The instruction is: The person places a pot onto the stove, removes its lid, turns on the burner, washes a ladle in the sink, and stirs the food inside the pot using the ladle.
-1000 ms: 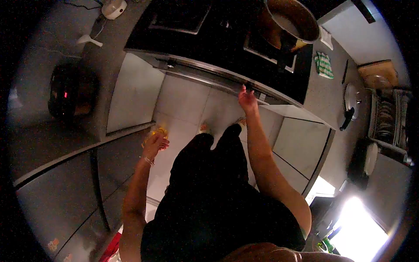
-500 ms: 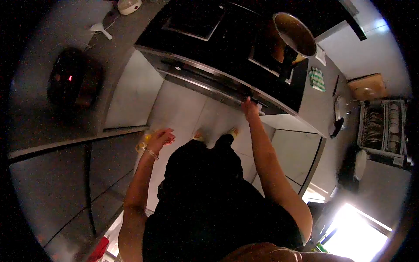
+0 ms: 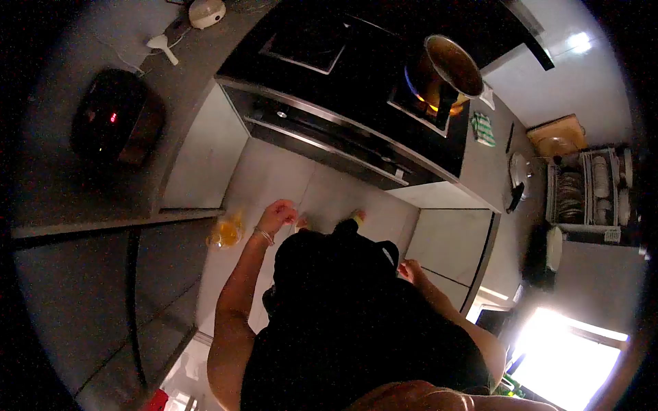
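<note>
My left hand (image 3: 277, 216), with a bracelet at the wrist, hangs over the floor in front of the stove. Its fingers are loosely bent and apart, holding nothing. My right hand (image 3: 409, 270) is beside my dark clothing at hip height; part of it is hidden and its fingers are unclear. On the right burner of the black stove (image 3: 370, 75) stands a pot (image 3: 454, 66), its dark handle (image 3: 445, 99) pointing towards me. A blue and orange flame (image 3: 426, 103) burns beneath it. Clear containers with something yellow (image 3: 226, 231) stand on the floor left of my left hand.
A dark appliance with red digits (image 3: 113, 118) and a white funnel-shaped item (image 3: 163, 48) are on the left counter. Rightward lie a green-striped cloth (image 3: 483, 129), a lid (image 3: 519, 175), a wooden board (image 3: 558, 135) and a dish rack (image 3: 586, 188).
My right hand has left the stove's front panel and come back to my hip. My left hand has moved up and right. The flame under the pot shows more plainly.
</note>
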{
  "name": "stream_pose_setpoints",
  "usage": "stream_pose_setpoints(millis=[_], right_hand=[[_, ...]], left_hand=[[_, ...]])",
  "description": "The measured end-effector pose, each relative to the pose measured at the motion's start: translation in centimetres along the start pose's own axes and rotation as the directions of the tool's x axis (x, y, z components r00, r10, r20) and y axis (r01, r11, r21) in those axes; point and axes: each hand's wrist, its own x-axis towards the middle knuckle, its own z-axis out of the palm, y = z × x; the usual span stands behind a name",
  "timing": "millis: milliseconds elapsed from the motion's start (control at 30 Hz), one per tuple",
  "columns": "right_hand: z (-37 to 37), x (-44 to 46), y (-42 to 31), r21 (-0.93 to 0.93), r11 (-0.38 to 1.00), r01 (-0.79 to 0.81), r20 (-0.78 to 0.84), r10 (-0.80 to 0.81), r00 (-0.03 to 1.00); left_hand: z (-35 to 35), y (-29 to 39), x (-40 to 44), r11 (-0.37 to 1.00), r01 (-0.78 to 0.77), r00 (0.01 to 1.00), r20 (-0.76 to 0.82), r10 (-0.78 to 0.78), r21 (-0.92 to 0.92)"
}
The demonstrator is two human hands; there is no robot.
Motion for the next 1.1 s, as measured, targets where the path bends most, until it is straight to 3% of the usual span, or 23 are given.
stream_pose_setpoints(millis=[100,167,200,300,333,400,500,533,600,633,700,833,900,1000,1100], right_hand=[[2.6,-3.1,-3.6,0.172,0.975,-0.143,-0.027,0.15,0.988],[7.5,-6.5,-7.8,0.09,0.993,-0.072,-0.184,0.087,0.979],[9.0,-7.0,-9.1,0.048,0.998,-0.039,-0.262,0.05,0.964],[10.0,-5.8,-10.1,0.064,0.997,0.034,-0.251,-0.016,0.968],[9.1,-4.3,-9.3,0.249,0.968,0.03,-0.142,0.006,0.99],[5.5,0.4,-5.3,0.58,0.814,-0.034,0.088,-0.021,0.996],[8.9,-4.7,-8.3,0.05,0.98,0.192,-0.181,-0.18,0.967],[8.9,-5.1,-8.1,-0.004,0.983,0.185,-0.244,-0.181,0.953],[7.4,-4.3,-5.3,0.229,0.966,0.118,-0.309,-0.043,0.95],[5.5,-2.6,-2.5,0.405,0.909,0.099,-0.309,0.034,0.95],[2.6,-0.3,2.5,0.585,0.809,0.058,-0.263,0.121,0.957],[3.4,-5.0,0.9,0.444,0.896,-0.01,-0.449,0.232,0.863],[2.7,-5.8,1.0,0.363,0.93,-0.058,-0.459,0.232,0.857],[0.8,-5.9,2.2,0.127,0.991,-0.051,-0.36,0.093,0.928],[-0.2,-7.8,2.2,0.472,0.877,0.086,-0.457,0.16,0.875]], left_hand=[[0.0,-2.8,2.0,0.999,-0.046,0.991,0.127,0.049,-0.025],[0.1,-4.1,4.0,0.999,-0.053,0.982,0.181,0.055,-0.013],[0.3,-3.0,4.1,0.994,-0.058,0.961,0.274,0.03,0.093],[2.9,-1.5,4.3,0.995,0.079,0.981,0.171,-0.089,0.067],[2.7,-2.5,5.2,0.997,0.019,0.965,0.259,-0.036,0.07],[4.1,-1.1,5.0,0.989,0.02,0.964,0.26,-0.058,0.148],[6.1,0.8,4.5,0.981,0.086,0.962,0.242,-0.127,0.173],[6.1,0.6,4.6,0.986,0.075,0.96,0.256,-0.112,0.151],[6.2,1.1,4.1,0.984,0.051,0.962,0.255,-0.095,0.171],[6.3,1.7,3.6,0.977,0.037,0.966,0.241,-0.089,0.212],[6.2,1.6,3.3,0.968,0.039,0.972,0.214,-0.094,0.247],[6.1,0.6,3.6,0.951,0.115,0.973,0.159,-0.165,0.286],[8.0,0.9,3.9,0.932,0.126,0.968,0.162,-0.191,0.34],[11.9,1.2,4.4,0.905,0.104,0.95,0.228,-0.213,0.411],[16.9,1.2,5.6,0.884,0.037,0.915,0.341,-0.218,0.466]])
